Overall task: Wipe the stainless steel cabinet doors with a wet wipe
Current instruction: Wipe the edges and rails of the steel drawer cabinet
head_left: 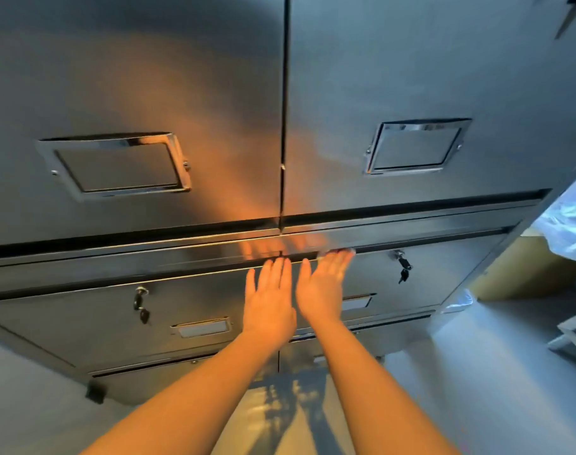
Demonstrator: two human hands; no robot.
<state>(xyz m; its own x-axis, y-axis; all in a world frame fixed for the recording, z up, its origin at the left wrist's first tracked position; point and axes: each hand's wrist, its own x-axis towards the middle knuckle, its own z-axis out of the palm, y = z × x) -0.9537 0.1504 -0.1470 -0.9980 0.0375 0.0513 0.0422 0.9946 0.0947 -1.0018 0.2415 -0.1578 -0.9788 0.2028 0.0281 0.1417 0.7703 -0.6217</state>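
— What fills the view?

— A tall stainless steel cabinet (214, 77), seen from below. Two upper doors meet at a dark vertical seam: the left door (132, 93) and the right door (428, 77). Each carries a chrome label frame, one on the left (116, 164), one on the right (416, 146). Under them runs a horizontal steel rail (148, 257) across the full width, and below that are two lower drawers, the left drawer (83, 320) and the right drawer (444, 274).

— Anything beside the cabinet?

— The pale floor (477, 372) below, and at the right edge some crumpled clear plastic (569, 221) over a tan shape I cannot make out.

— And the hands?

— Both arms reach up side by side. The left hand (268, 300) lies flat, fingers straight and together, tips touching the rail at the centre seam, holding nothing. The right hand (322, 287) is just beside it, also flat with straight fingers, blurred at the tips.

— Where is the wet wipe?

— A small whitish edge (344, 251) shows under the right fingertips, pressed against the rail; it is too blurred to say more.

— Smaller things?

— Keys hang from the left drawer's lock (140, 305) and the right drawer's lock (403, 266).
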